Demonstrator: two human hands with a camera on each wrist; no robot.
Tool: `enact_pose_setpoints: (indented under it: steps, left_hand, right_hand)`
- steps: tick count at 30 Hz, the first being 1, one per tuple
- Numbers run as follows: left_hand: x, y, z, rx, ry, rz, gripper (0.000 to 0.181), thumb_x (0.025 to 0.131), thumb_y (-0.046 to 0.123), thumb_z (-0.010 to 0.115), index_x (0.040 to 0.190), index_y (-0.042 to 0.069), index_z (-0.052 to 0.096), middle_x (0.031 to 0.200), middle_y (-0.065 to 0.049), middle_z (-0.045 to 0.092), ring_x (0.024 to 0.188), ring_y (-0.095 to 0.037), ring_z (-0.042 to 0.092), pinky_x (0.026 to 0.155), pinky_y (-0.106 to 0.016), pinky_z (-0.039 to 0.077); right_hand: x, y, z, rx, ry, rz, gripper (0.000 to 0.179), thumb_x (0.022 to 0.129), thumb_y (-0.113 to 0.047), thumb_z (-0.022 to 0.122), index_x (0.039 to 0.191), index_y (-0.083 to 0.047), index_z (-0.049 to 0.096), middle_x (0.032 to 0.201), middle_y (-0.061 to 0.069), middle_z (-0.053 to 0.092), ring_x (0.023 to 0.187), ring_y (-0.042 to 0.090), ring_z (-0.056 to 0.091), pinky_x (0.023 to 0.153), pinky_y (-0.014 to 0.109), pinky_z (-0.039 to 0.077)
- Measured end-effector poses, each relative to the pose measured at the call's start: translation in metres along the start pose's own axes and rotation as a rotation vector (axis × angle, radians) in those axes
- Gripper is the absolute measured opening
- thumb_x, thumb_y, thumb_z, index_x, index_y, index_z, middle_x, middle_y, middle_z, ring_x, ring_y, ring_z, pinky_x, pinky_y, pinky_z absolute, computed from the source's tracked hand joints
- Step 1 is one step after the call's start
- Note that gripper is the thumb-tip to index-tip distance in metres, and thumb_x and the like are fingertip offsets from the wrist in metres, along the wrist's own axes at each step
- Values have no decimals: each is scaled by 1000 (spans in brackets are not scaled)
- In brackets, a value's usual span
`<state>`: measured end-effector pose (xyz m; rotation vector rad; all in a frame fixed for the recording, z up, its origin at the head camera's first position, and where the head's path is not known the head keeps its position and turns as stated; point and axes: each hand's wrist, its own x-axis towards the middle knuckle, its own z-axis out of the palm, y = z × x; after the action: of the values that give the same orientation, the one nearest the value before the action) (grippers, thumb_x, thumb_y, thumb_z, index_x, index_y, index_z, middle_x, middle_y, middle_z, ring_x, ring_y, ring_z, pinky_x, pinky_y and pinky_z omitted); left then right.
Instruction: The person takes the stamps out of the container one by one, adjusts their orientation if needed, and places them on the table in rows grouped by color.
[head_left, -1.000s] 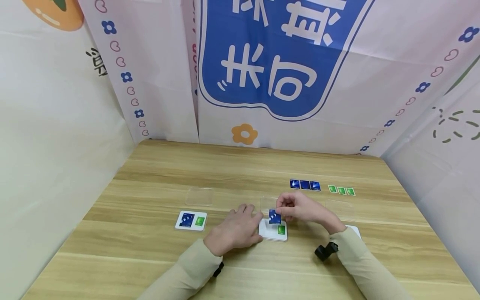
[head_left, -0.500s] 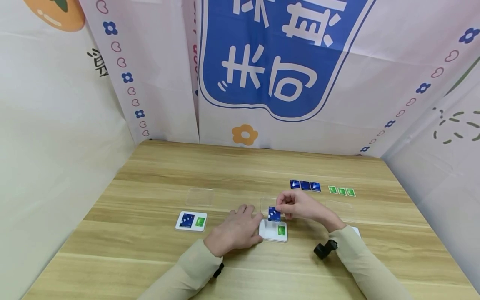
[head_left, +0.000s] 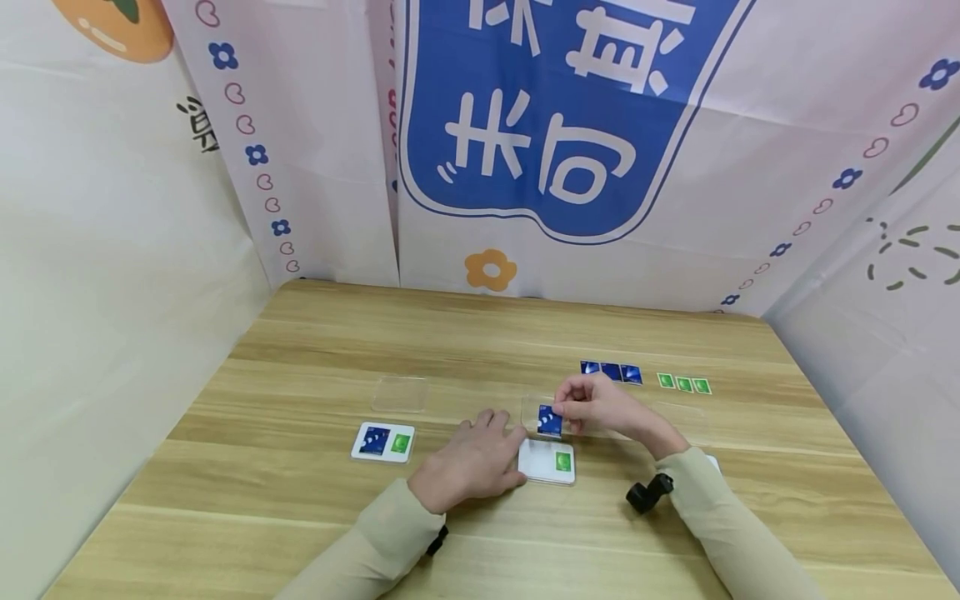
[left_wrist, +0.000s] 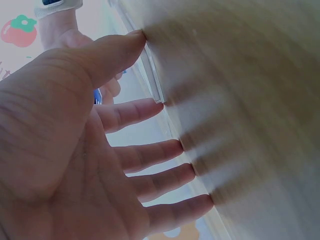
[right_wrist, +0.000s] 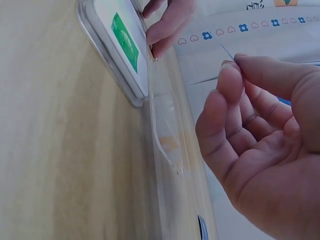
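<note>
My right hand point(head_left: 603, 410) pinches a small blue stamp-like picture point(head_left: 549, 420) with white crescents between thumb and forefinger. In the right wrist view the picture shows as a thin edge at the fingertips, raised off the table. Below it in the head view lies a white card in a shallow clear case point(head_left: 536, 467), a green stamp-like picture point(head_left: 562, 461) at its right side. My left hand point(head_left: 474, 460) rests with fingers spread at that case's left edge; in the left wrist view its thumb point(left_wrist: 117, 54) and forefinger touch the case's side, the other fingertips the table.
A similar case point(head_left: 381, 457) with a blue and a green picture lies left. Three blue pictures point(head_left: 611, 372) and three green ones point(head_left: 684, 384) lie in rows behind my right hand. Clear lids point(head_left: 401, 394) lie behind the cases. A white corner point(head_left: 713, 461) shows past the right sleeve.
My right hand has drawn the blue picture back, away from me, from over the white card to over the clear lid behind it. The left hand has stayed in place.
</note>
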<state>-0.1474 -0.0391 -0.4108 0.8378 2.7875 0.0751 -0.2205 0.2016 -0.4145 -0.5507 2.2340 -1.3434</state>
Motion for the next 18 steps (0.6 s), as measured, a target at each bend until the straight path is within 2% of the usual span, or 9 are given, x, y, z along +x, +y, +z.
enact_pose_setpoints:
  steps: [7,14,18]
  left_hand:
    - [0,0,0,-4,-5,-2,57,90,56,62,133,21,51,138,-9,49,130,-29,46,101,-52,47]
    - [0,1,0,-9,-5,-10,57,90,55,62,135,21,50,139,-9,48,131,-30,45,102,-53,45]
    - [-1,0,0,-4,-2,-8,57,91,55,61,135,20,50,139,-9,48,131,-29,45,102,-52,46]
  right_hand:
    - [3,2,-5,27,-4,-4,20,94,-24,67,100,-6,65,87,24,63,67,18,63,67,37,58]
    - [4,1,-10,41,5,8,23,93,-28,68,100,-6,64,92,33,61,67,17,64,69,42,58]
    - [4,0,-13,32,23,33,25,92,-30,69,101,-7,64,90,27,63,70,19,64,72,44,58]
